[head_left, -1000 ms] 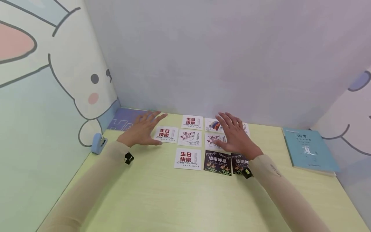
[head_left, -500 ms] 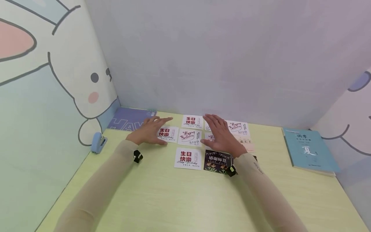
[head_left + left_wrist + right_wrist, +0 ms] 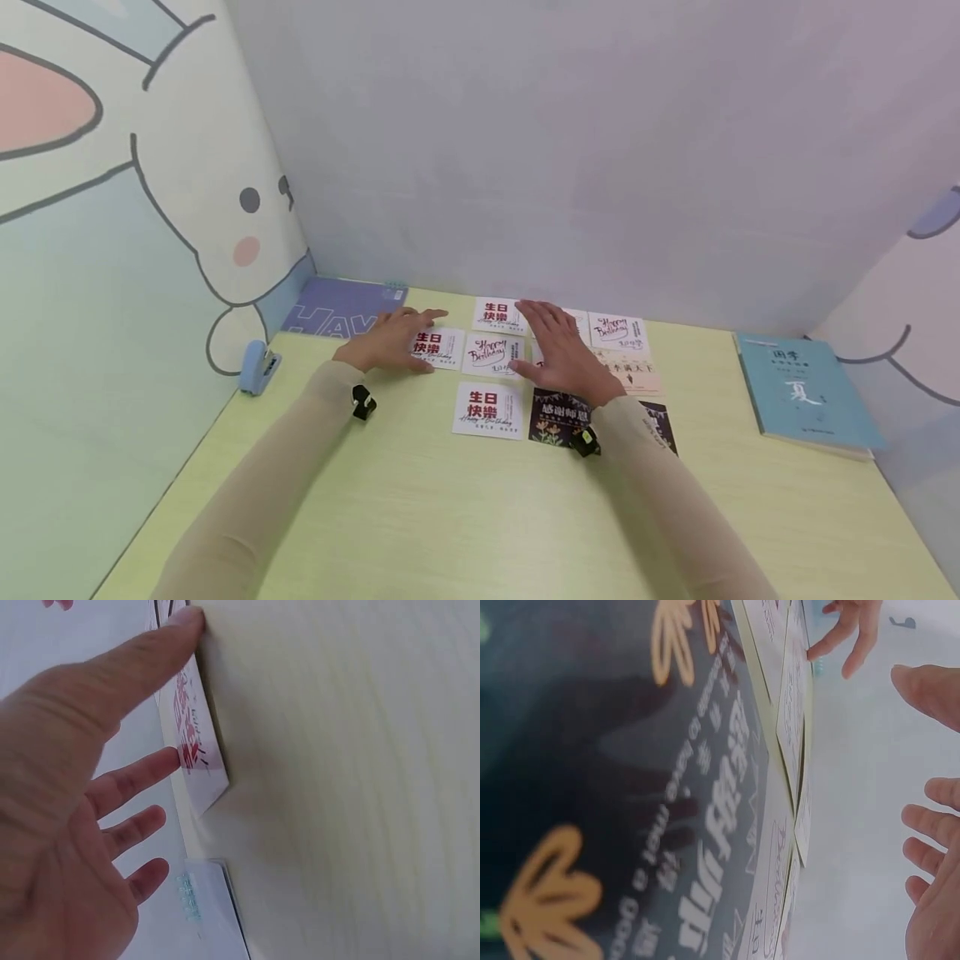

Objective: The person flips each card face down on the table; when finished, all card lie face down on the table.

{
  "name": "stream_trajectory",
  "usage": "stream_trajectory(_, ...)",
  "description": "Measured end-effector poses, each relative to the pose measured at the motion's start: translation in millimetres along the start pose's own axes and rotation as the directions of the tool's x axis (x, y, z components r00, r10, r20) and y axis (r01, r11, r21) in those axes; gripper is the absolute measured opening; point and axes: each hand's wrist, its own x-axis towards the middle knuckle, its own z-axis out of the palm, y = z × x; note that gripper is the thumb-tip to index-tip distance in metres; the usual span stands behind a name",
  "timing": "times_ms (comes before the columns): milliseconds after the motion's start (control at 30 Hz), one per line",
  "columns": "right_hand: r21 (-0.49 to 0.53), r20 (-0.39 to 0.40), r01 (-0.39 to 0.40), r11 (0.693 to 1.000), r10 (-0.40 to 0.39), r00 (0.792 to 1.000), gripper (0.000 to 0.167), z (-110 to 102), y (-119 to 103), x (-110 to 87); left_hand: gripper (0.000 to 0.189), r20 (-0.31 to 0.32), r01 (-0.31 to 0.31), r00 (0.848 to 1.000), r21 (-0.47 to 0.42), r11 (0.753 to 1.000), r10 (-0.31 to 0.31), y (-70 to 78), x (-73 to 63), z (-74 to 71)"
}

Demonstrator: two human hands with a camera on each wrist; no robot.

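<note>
The step in hand seemed to be straightening the cards [image 3: 487,410], laid in rows on the table [image 3: 405,517]. The left hand [image 3: 382,342], fingers spread, stood at their nine o'clock; the right hand [image 3: 561,357], thumb apart from its fingers, reached over them toward twelve. Contact was unclear. The next move probably called for light fingertip nudges.

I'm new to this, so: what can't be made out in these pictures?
Head view: much of a white card, behind the right hand.
Head view: part of the rightmost dark card, behind the right sleeve.
Head view: lower right corner of the purple notebook, behind the left hand.
Right wrist view: part of a dark card, beyond the left edge.
</note>
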Motion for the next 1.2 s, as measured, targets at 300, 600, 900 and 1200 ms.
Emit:
stream_trajectory(300,0.019,0.000,-0.018,1.000,0.018,1.000,0.098,4.1,1.8,2.0,0.102,-0.052,-0.050,0.998,-0.046,0.998,0.047,0.4,2.7,-2.8)
stream_trajectory(600,0.063,-0.011,0.003,0.998,-0.002,1.000,0.097,11.6,3.5,4.9,0.099,-0.221,-0.151,0.967,-0.107,0.983,0.125,5.6,-3.4,-4.3)
stream_trajectory(900,0.071,-0.011,0.017,0.997,-0.016,1.000,0.097,12.6,-8.6,11.0,0.078,-0.247,-0.168,0.960,-0.128,0.978,0.132,13.5,-6.7,-3.2)
stream_trajectory(1200,0.200,-0.012,0.016,0.980,-0.014,1.000,0.099,21.1,-20.9,20.6,0.077,-0.411,-0.337,0.889,-0.285,0.897,0.203,18.9,-6.0,-2.8)
